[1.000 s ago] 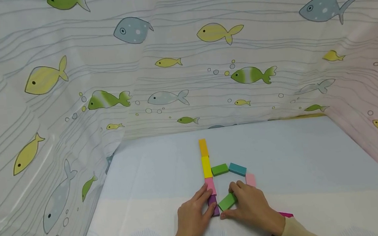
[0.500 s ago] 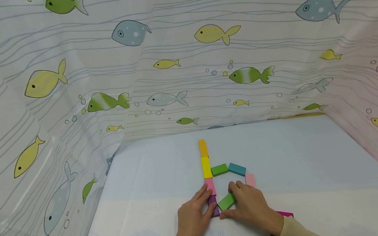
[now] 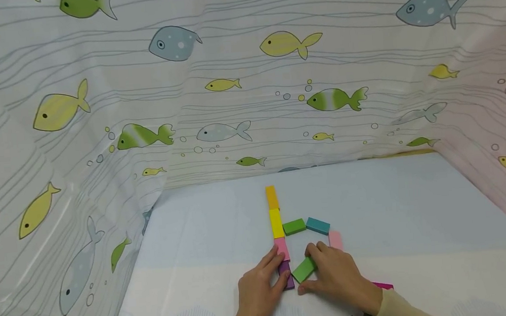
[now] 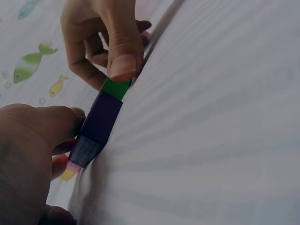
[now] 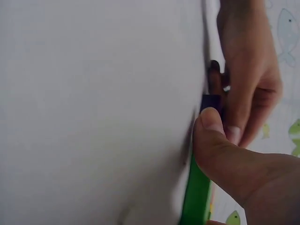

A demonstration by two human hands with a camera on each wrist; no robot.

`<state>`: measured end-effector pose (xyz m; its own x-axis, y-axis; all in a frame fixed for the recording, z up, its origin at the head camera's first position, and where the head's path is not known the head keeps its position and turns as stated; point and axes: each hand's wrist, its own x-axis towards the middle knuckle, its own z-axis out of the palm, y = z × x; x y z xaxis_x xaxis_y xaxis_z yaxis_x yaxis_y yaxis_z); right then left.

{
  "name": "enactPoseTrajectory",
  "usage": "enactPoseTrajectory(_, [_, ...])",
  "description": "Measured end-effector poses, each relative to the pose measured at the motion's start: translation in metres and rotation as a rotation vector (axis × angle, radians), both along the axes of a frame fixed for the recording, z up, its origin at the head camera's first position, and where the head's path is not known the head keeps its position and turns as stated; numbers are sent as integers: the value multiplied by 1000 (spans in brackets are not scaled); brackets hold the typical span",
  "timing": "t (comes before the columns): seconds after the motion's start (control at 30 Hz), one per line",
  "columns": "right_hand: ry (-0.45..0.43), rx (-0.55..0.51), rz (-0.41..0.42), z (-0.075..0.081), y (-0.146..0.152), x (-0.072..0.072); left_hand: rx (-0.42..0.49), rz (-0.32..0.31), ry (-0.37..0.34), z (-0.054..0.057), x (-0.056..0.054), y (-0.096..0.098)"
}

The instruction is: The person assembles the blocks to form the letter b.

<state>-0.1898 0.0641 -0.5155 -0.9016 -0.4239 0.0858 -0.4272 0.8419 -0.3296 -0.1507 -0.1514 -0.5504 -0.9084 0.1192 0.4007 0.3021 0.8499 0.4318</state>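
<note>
My left hand [image 3: 256, 291] rests at the lower end of an upright row of blocks. Its fingertips touch the pink block [image 3: 281, 246] and its thumb lies on the purple block [image 3: 289, 283], which it pinches. Held in my right hand [image 3: 339, 274] is a green block [image 3: 304, 270], slanted, one end against or very near the purple block's right side. The left wrist view gives the purple block [image 4: 101, 117] and green block [image 4: 116, 89] end to end. Close up in the right wrist view, the right thumb lies over the green block [image 5: 196, 197], hiding part of it.
Above the pink block come a yellow block [image 3: 276, 223] and an orange block [image 3: 272, 197]. A second green block [image 3: 294, 227], a blue block [image 3: 318, 226] and a light pink block [image 3: 336, 240] curve rightward. A magenta block [image 3: 383, 285] peeks out behind the right wrist. Fish-print cloth [image 3: 240, 104] surrounds the table.
The right thumb has shifted slightly to the right at the green block's near end. Both hands and all the blocks otherwise stay put; the head view sways a little.
</note>
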Motion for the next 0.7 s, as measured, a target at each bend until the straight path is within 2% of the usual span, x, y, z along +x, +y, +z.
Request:
enactPoseTrajectory(0.17, [-17, -43, -28, 11, 14, -9, 0, -4, -25, 1, 0, 0])
enactPoseTrajectory(0.43, [30, -99, -74, 24, 60, -35, 8, -5, -38, 2, 2, 2])
enactPoseTrajectory(0.7, [-133, -115, -51, 21, 86, -46, 18, -1, -35, 2, 1, 3])
